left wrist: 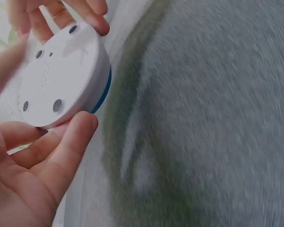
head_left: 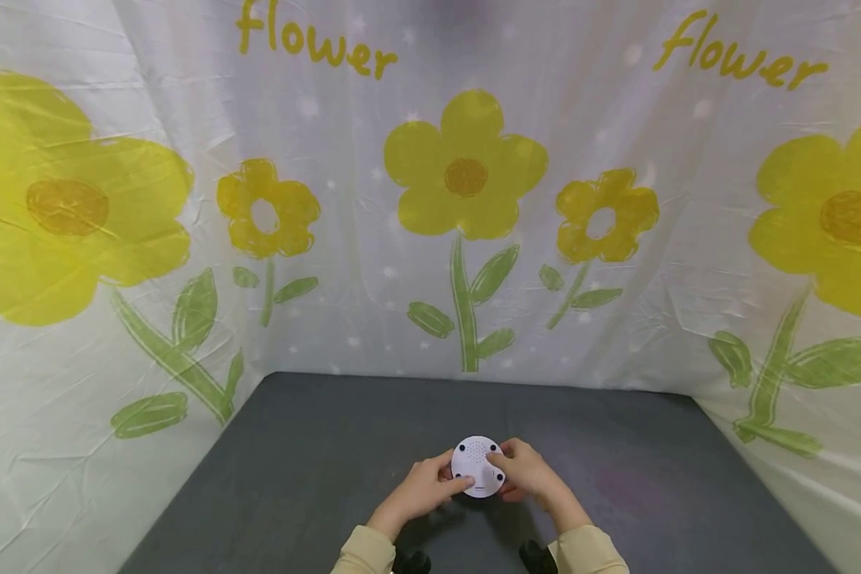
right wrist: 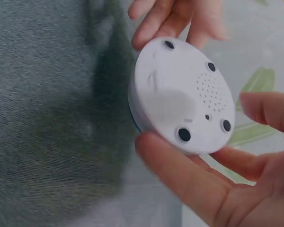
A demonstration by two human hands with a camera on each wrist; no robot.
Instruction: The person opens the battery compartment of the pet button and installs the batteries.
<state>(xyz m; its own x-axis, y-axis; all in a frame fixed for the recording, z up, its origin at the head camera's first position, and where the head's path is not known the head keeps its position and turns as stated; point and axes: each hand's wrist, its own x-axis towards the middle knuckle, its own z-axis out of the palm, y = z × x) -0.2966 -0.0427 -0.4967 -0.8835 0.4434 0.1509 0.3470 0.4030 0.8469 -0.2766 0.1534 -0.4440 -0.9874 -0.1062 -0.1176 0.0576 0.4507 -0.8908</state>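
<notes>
A round white device [head_left: 479, 488], like a small speaker, is held over the dark tabletop between both hands. Its flat underside faces up, showing several black rubber feet and a patch of small holes. A blue band [left wrist: 103, 94] runs along its far rim in the left wrist view. My left hand [head_left: 426, 488] grips the device's left side, thumb at the edge and fingers beneath. On the opposite side, my right hand [head_left: 531, 472] holds it, with the thumb [right wrist: 173, 165] along the rim in the right wrist view and other fingers behind.
Beneath the hands spreads a dark grey tabletop [head_left: 316, 446], with their shadows on it. Pale curtains [head_left: 359, 303] printed with yellow flowers enclose the table at the back and both sides. Black wrist-worn gear [head_left: 538, 556] shows beside the right cuff.
</notes>
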